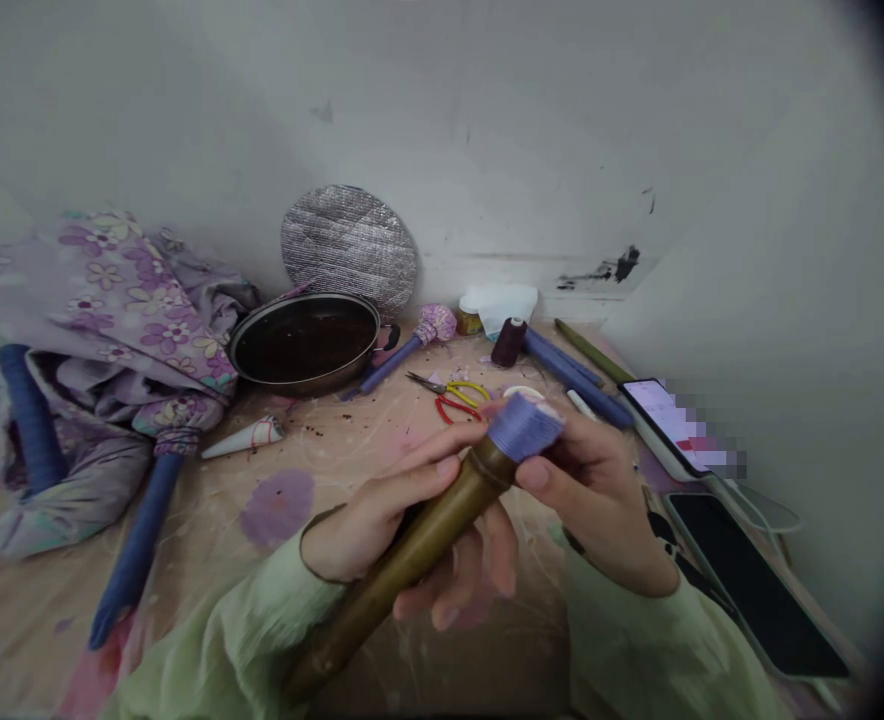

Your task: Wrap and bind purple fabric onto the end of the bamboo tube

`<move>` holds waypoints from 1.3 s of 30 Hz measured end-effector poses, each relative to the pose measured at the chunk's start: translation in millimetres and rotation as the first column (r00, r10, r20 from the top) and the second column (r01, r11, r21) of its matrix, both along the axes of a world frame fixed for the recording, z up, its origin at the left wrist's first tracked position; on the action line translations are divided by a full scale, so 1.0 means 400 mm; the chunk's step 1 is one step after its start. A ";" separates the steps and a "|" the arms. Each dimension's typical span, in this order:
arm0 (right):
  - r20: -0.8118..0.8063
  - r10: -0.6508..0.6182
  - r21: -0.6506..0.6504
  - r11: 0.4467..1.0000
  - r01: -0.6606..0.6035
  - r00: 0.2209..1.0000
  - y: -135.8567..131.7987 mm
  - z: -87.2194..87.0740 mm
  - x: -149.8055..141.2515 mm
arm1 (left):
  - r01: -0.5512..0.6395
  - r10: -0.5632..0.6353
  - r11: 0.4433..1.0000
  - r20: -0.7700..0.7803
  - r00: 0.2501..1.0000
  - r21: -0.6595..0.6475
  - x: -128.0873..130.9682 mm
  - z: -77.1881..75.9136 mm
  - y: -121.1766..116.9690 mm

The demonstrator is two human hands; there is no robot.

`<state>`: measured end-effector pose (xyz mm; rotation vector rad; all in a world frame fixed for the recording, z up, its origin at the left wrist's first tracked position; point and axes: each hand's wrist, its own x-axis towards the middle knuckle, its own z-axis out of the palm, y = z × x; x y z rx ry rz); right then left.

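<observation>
A brown bamboo-like stick [404, 560] runs from the lower middle up to a purple thread-wound tip [523, 425]. My left hand [389, 515] is closed round the stick's shaft, with the thumb along its top. My right hand [599, 490] is closed on the purple tip, pinching it between thumb and fingers. Both sleeves are pale green. Red and yellow pliers [453, 395] lie on the floor just beyond the hands.
A dark round pan [305, 342] sits at the back with a silver foil disc [348, 240] behind it. Floral cloth [112, 330], blue-wrapped sticks [138, 540], a dark thread spool [508, 342], a white cone [243, 437] and two phones [749, 580] lie around.
</observation>
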<state>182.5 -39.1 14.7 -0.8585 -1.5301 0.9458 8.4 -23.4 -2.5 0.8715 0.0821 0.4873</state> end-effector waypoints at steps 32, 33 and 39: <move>-0.019 -0.229 0.024 0.973 0.230 0.973 -0.003 0.003 -0.002 | -0.496 0.569 0.809 -0.210 0.795 0.315 -0.006 0.050 0.004; -0.035 -0.221 0.018 0.975 0.222 0.975 -0.003 0.000 -0.001 | -0.512 0.589 0.795 -0.213 0.779 0.326 -0.005 0.050 0.006; -0.037 -0.224 0.010 0.975 0.224 0.974 0.004 -0.006 -0.002 | -0.393 0.438 0.886 -0.166 0.883 0.247 -0.010 0.042 0.013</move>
